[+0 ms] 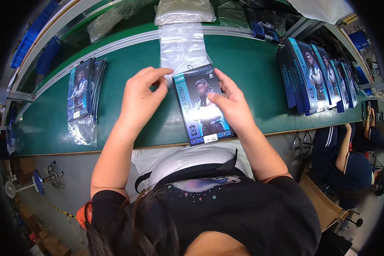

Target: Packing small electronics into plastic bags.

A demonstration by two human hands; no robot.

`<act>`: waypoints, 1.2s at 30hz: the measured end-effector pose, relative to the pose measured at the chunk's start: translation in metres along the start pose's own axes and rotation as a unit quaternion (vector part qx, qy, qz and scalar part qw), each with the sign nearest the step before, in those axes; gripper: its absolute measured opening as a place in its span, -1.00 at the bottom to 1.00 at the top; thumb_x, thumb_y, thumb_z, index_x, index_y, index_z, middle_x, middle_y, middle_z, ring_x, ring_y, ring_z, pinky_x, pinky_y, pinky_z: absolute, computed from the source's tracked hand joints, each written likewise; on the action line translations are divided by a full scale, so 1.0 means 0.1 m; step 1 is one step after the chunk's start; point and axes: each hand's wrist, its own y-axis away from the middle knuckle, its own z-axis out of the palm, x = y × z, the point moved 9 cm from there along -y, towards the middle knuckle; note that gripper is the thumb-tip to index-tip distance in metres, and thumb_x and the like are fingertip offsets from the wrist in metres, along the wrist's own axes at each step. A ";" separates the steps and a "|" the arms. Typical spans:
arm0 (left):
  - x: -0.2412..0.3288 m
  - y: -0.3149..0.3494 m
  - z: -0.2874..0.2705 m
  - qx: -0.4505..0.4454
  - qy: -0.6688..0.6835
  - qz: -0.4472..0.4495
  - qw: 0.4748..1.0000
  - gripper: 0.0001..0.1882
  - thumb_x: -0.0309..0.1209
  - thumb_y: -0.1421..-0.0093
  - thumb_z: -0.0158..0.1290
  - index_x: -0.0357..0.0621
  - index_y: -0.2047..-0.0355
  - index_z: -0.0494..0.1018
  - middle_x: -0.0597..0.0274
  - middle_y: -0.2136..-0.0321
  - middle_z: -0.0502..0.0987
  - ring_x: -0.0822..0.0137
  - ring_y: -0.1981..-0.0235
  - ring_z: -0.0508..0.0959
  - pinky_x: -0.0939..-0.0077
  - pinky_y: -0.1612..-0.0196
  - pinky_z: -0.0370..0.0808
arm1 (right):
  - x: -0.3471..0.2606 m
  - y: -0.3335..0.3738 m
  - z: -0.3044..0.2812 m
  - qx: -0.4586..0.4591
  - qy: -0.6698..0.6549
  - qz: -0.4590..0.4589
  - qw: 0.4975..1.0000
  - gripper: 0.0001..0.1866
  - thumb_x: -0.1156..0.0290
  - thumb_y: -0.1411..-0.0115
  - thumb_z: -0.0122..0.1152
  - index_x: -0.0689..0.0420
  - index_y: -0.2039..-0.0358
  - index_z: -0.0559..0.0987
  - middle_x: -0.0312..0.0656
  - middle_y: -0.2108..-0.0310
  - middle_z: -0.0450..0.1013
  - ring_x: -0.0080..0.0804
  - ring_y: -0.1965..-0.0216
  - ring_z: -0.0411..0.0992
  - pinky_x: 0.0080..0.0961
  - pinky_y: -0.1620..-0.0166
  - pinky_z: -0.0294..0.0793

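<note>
My right hand (234,102) grips a flat black-and-blue printed box (204,109) by its right side, thumb across the front. The box is tilted slightly, in front of me near the table edge. Its top end lies at the near end of a clear plastic bag (181,47), which stretches away across the table. My left hand (145,91) is at that bag's near left corner, fingers bent and thumb and forefinger closing on the film. Whether the box's top end is inside the bag or over it, I cannot tell.
Bagged boxes (82,89) lie at the left of the green table (128,53). Several similar boxes (313,77) stand stacked at the right. A thick pile of clear bags (184,10) sits at the back. Another person (350,162) works at the far right.
</note>
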 end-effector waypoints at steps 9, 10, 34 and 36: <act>-0.14 0.07 0.15 -0.075 0.206 -0.080 0.972 -0.56 -0.49 -0.15 0.06 -0.30 -0.04 0.32 0.12 0.42 0.51 0.36 0.36 0.55 0.58 0.24 0.50 | 0.00 0.02 -0.10 0.000 -0.059 0.009 0.998 -0.39 0.56 -0.12 0.17 0.40 -0.16 0.19 -0.02 0.05 0.37 -0.45 0.15 0.44 -0.57 0.08 0.45; -0.27 0.06 0.14 -0.058 0.256 -0.168 0.950 -0.51 -0.35 -0.16 0.08 -0.37 -0.04 0.28 0.06 0.42 0.51 0.34 0.42 0.56 0.56 0.31 0.53 | 0.00 0.04 -0.08 -0.003 -0.057 0.011 0.998 -0.39 0.56 -0.12 0.17 0.40 -0.16 0.19 -0.02 0.05 0.37 -0.45 0.15 0.44 -0.57 0.08 0.45; -0.07 0.22 0.81 -0.049 0.642 -0.224 0.732 -0.60 -0.41 -0.18 0.07 -0.33 0.01 0.30 0.13 0.17 0.50 0.38 0.14 0.51 0.47 0.00 0.42 | -0.04 0.27 -0.11 0.037 -0.121 0.005 0.992 -0.67 0.50 -0.16 0.17 0.34 0.10 0.36 -0.08 0.22 0.47 -0.51 0.26 0.46 -0.58 0.16 0.46; -0.08 0.24 0.87 -0.045 0.659 -0.210 0.721 -0.63 -0.47 -0.17 0.07 -0.33 0.04 0.31 0.13 0.18 0.50 0.38 0.16 0.53 0.48 0.04 0.45 | -0.01 0.28 -0.12 0.058 -0.118 0.008 0.991 -0.70 0.48 -0.17 0.17 0.33 0.13 0.38 -0.10 0.23 0.48 -0.53 0.28 0.46 -0.61 0.17 0.45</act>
